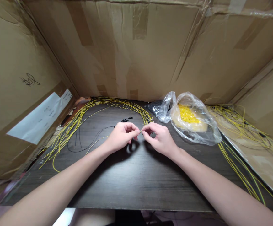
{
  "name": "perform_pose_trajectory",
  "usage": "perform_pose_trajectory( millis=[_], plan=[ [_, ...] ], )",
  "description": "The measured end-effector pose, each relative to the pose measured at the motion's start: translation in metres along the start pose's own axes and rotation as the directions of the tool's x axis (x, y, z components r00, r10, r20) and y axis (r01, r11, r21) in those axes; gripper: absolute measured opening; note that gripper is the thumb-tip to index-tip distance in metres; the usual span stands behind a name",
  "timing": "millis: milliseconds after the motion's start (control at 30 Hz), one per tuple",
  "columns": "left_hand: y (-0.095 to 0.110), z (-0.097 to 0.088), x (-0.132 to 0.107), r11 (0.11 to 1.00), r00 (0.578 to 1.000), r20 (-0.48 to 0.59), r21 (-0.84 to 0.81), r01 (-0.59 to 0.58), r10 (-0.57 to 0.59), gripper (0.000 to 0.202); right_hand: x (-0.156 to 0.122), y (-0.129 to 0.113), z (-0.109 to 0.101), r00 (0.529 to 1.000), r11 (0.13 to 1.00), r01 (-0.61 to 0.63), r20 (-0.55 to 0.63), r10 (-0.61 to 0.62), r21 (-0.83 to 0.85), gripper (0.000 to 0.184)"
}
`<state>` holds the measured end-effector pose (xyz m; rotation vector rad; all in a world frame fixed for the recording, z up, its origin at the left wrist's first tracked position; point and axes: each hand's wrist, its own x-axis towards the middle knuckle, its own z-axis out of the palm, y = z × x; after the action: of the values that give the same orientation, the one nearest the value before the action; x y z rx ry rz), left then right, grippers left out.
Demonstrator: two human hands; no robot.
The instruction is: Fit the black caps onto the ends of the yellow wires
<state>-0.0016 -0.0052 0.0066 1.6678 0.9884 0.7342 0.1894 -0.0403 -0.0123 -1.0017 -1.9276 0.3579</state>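
My left hand (123,136) and my right hand (158,138) meet above the dark wood tabletop (136,179), their fingertips pinching a thin wire (140,132) between them. A pale wire (94,143) runs from under my left hand, beside a looped black wire (80,147). A bundle of yellow wires (99,108) arcs behind both hands. Several small black parts (126,119) lie just beyond my left hand. A clear plastic bag of yellow pieces (188,117) sits beyond my right hand.
Cardboard walls (136,50) enclose the back and sides of the tabletop. More yellow wires with black ends (242,131) lie on a cardboard sheet at the right, trailing over the table. A second clear bag (161,110) holds dark items.
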Motion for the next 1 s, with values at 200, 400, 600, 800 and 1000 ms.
perform_pose_trajectory(
  millis=[200, 400, 600, 800, 1000],
  plan=[
    [-0.0023, -0.0006, 0.0006, 1.000, 1.000, 0.005, 0.019, -0.004, 0.003, 0.027, -0.0009, 0.0011, 0.0007, 1.000, 1.000, -0.013, 0.004, 0.013, -0.001, 0.011],
    [-0.0008, -0.0014, -0.0002, 0.999, 1.000, 0.008, 0.045, 0.000, 0.000, 0.031, -0.0010, 0.0006, 0.0009, 1.000, 1.000, -0.010, -0.003, 0.010, 0.003, 0.011],
    [0.0004, 0.0001, -0.0011, 0.998, 1.000, 0.016, 0.058, 0.006, -0.007, 0.029, -0.0008, 0.0000, 0.0009, 1.000, 1.000, -0.006, -0.008, 0.006, 0.005, 0.011],
    [-0.0009, 0.0006, -0.0006, 0.999, 1.000, 0.017, 0.045, 0.002, -0.003, 0.027, -0.0013, 0.0001, 0.0016, 1.000, 1.000, -0.005, -0.015, 0.005, -0.001, 0.011],
    [-0.0007, 0.0009, -0.0010, 0.999, 1.000, 0.013, 0.034, -0.001, 0.000, 0.029, -0.0016, 0.0000, 0.0020, 1.000, 1.000, -0.005, -0.019, 0.006, 0.006, 0.012]
  ],
)
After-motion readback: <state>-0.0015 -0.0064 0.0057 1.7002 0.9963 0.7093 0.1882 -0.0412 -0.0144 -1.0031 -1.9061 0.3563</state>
